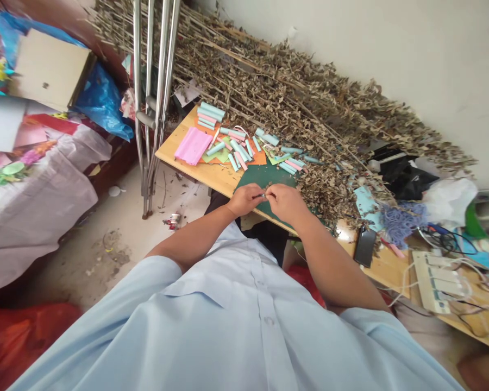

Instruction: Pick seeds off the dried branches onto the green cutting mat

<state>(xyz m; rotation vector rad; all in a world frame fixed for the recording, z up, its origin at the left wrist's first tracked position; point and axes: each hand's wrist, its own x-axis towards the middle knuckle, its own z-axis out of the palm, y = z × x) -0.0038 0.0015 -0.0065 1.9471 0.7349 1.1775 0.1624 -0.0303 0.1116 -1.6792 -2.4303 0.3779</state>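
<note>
My left hand and my right hand meet over the front edge of a dark green mat. Both are closed, fingertips pinched around something small between them, too small to name. Behind my hands lie several rolled pieces of blue and pink paper on orange and green sheets. A folded pink sheet is at the left end of the wooden table. More blue and pink rolls lie behind the mat, beside dried leaves.
Dried leafy stalks cover the table's back. Metal crutches stand at its left. To the right are a black phone, blue yarn, a power strip and cables. A cloth-covered table stands far left.
</note>
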